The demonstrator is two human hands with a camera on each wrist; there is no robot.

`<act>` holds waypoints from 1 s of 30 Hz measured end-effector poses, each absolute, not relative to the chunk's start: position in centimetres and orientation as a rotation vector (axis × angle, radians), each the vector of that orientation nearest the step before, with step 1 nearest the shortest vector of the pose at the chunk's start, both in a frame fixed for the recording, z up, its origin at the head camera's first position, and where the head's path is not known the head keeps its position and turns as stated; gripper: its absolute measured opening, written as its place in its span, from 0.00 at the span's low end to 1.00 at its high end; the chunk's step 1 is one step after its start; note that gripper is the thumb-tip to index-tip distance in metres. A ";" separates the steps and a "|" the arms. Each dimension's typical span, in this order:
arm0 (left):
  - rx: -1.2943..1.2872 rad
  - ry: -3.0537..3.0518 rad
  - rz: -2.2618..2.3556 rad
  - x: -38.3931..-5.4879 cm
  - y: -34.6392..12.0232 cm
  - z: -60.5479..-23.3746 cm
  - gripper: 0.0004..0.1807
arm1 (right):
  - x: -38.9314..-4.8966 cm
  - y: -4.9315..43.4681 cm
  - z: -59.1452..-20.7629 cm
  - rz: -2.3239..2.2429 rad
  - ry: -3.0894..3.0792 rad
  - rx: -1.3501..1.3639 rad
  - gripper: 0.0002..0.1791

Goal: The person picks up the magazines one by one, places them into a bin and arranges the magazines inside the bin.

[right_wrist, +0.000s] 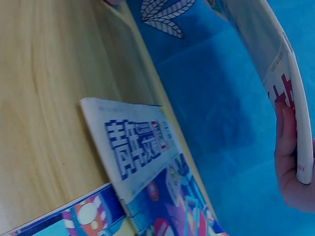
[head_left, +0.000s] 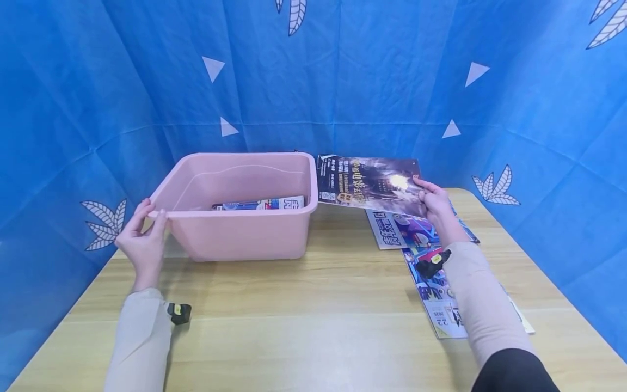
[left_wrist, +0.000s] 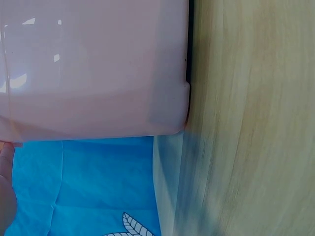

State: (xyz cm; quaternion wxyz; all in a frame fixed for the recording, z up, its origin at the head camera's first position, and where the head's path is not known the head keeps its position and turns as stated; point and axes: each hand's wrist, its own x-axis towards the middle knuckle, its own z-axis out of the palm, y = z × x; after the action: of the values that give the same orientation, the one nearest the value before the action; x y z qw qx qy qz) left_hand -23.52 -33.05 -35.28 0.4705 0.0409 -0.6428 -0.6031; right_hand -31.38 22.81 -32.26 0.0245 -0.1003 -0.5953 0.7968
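Observation:
A pink plastic bin (head_left: 245, 237) stands on the table at left of centre. My left hand (head_left: 144, 234) pinches its rim at the near left corner; in the left wrist view only a finger (left_wrist: 6, 162) shows at the edge. Inside the bin lies a magazine (head_left: 264, 204), mostly hidden by the front wall. My right hand (head_left: 438, 209) grips a dark-covered magazine (head_left: 367, 182) by its right end. It is raised above the table, its left end close to the bin's right rim. The right wrist view shows the fingers on its white underside (right_wrist: 283, 78).
Below the right hand, more magazines overlap on the table (head_left: 303, 326), one with a blue and purple cover (head_left: 392, 228), another (head_left: 436, 305) nearer me, partly under the right forearm. Blue patterned cloth (head_left: 343, 71) hangs behind and on both sides.

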 end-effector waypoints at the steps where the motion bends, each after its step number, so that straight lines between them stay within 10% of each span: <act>1: 0.099 -1.577 -1.475 -23.5 -33.0 -35.3 0.15 | -31.3 22.9 -32.1 2.465 -1.836 -0.301 0.31; 30: 0.109 -1.609 -1.428 -23.1 -32.8 -35.2 0.16 | -29.8 21.6 -29.1 2.614 -1.605 -0.284 0.31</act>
State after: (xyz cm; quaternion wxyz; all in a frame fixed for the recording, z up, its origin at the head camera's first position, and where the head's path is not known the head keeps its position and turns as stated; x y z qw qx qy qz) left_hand -23.13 -32.83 -35.22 0.4739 0.0446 -0.6578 -0.5837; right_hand -29.82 21.58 -29.13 0.0306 -0.0921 -0.5209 0.8481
